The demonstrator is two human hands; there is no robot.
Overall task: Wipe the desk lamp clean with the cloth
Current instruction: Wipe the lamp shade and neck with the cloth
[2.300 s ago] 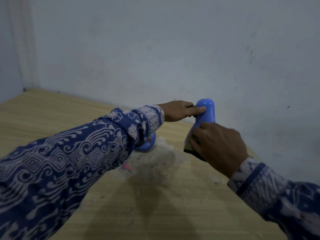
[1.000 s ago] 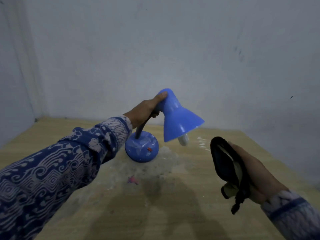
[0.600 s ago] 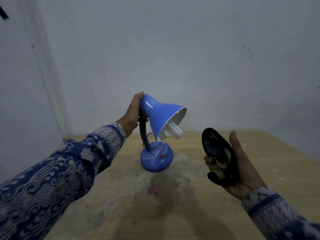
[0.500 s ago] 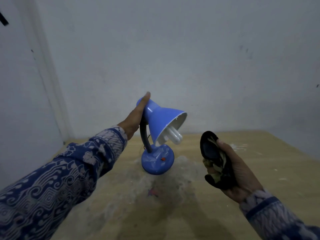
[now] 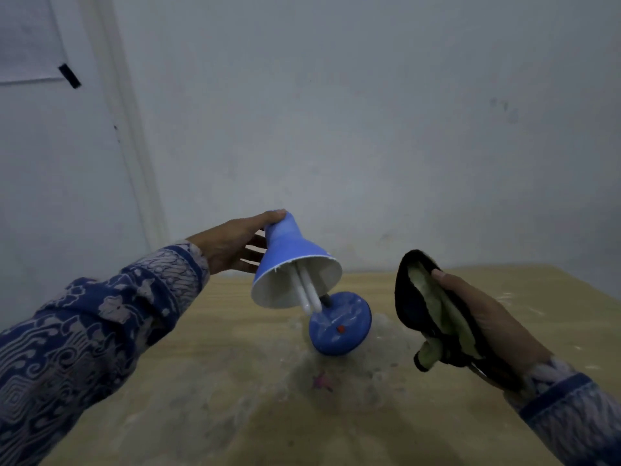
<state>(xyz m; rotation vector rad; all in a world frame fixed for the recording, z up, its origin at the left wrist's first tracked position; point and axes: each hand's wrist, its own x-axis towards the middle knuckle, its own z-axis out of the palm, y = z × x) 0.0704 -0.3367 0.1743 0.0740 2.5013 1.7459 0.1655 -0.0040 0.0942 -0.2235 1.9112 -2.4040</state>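
Left hand (image 5: 232, 245), fingers mostly straight, steadies desk lamp (image 5: 295, 264) shade; right hand (image 5: 484, 317) grips cloth (image 5: 426, 304) beside lamp. Advise: brace shade, wipe gently.

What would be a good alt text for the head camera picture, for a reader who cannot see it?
A person's left hand tilts the shade of a blue desk lamp so its white inside and bulb face the camera, while the right hand holds a dark cloth beside it, not touching. The lamp's round base rests on a dusty wooden table against a pale wall.
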